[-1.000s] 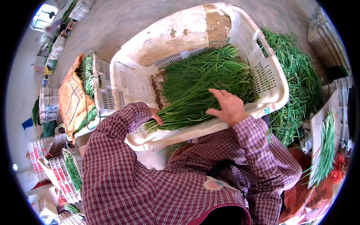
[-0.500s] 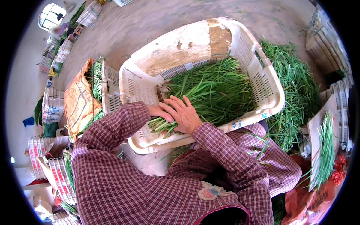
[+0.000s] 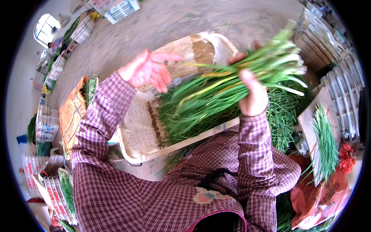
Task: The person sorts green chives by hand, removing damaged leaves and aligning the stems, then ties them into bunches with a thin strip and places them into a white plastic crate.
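Green stalk bunch [image 3: 226,87] is raised over the white crate [image 3: 133,127], at about two o'clock in the view, pale ends pointing between two and three o'clock and leaf tips toward eight. Of the hands, the right hand [image 3: 253,94] is wrapped round it, thumb uppermost; the left hand [image 3: 148,71], near eleven o'clock, is free, fingers spread. Some blades are yellow. Loose greens [image 3: 174,118] lie inside the crate, and a green heap [image 3: 284,129] sits just beside it at three o'clock.

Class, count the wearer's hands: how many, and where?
2: the left hand, empty, near the far left corner of the basket; the right hand, partly hidden, gripping greens above its right side.
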The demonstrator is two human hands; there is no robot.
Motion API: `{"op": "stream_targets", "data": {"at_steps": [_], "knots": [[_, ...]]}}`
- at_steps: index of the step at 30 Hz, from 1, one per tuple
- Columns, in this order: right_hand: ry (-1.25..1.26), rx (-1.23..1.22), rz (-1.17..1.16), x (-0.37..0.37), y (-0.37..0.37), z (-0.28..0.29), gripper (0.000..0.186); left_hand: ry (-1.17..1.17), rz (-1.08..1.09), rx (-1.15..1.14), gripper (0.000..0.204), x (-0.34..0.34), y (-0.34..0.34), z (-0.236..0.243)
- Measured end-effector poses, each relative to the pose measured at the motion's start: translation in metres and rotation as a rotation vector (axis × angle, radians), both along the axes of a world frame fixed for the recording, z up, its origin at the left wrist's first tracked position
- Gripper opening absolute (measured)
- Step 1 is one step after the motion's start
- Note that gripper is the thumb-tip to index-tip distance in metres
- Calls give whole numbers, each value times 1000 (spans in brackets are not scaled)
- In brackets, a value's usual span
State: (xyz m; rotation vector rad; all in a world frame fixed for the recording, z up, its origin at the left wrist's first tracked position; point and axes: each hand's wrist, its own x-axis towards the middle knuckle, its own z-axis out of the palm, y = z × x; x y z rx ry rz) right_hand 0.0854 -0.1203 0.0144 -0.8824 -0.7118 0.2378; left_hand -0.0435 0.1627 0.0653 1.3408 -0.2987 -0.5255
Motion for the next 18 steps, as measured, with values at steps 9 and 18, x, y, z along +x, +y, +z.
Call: {"op": "stream_targets", "data": {"at_steps": [9,18], "knots": [[547,123,-223,46,-119,-22,40,-417,290,141,77,49,-68,59],[435,582,383,-18,-147,-5,71,236,-615,-230,66,125,-220,-127]]}}
